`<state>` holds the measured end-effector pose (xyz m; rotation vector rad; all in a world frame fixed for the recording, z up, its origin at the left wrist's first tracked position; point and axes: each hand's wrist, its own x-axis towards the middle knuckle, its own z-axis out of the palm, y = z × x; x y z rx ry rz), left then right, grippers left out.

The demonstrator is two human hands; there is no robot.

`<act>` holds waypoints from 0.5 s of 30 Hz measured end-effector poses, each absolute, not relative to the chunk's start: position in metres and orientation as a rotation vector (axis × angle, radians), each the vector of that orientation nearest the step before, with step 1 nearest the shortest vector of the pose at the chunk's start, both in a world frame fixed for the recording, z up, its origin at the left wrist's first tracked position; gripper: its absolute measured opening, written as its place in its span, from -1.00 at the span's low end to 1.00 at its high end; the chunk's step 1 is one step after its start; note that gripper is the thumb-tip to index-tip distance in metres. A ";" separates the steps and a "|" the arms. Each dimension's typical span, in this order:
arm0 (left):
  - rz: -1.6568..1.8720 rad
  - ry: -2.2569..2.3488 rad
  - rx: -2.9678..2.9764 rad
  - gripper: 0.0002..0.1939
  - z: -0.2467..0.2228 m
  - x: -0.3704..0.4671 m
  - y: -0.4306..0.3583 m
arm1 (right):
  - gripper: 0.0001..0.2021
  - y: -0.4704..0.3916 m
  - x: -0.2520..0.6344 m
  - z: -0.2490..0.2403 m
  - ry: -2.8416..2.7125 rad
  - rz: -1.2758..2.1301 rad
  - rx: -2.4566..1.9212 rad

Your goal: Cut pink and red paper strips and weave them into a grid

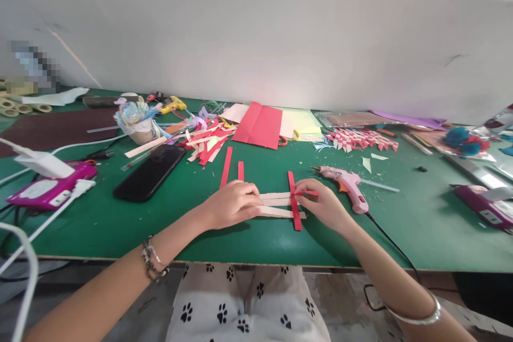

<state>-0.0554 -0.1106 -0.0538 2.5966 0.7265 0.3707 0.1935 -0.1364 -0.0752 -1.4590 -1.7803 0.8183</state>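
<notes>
My left hand (230,204) is closed over the left part of several pale paper strips (276,211) lying side by side on the green table, with its fingers pressed on them. A red paper strip (296,216) crosses their right ends. Between the thumb and fingers of my right hand (325,206) is pinched another red paper strip (308,193), close beside the crossing strip. Two more red strips (226,166) stick out beyond my left hand; their near ends are hidden by it.
A pink glue gun (347,184) lies right of my right hand, its cord running off the front edge. To the left are a black phone (150,172) and a purple power strip (54,184). Behind lie loose paper strips (208,144), red paper (259,125) and a woven red-and-white piece (360,140).
</notes>
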 end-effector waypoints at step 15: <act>0.238 0.687 2.663 -0.70 -0.046 -0.006 -0.092 | -0.84 -0.133 0.187 -0.068 -1.559 1.097 -1.494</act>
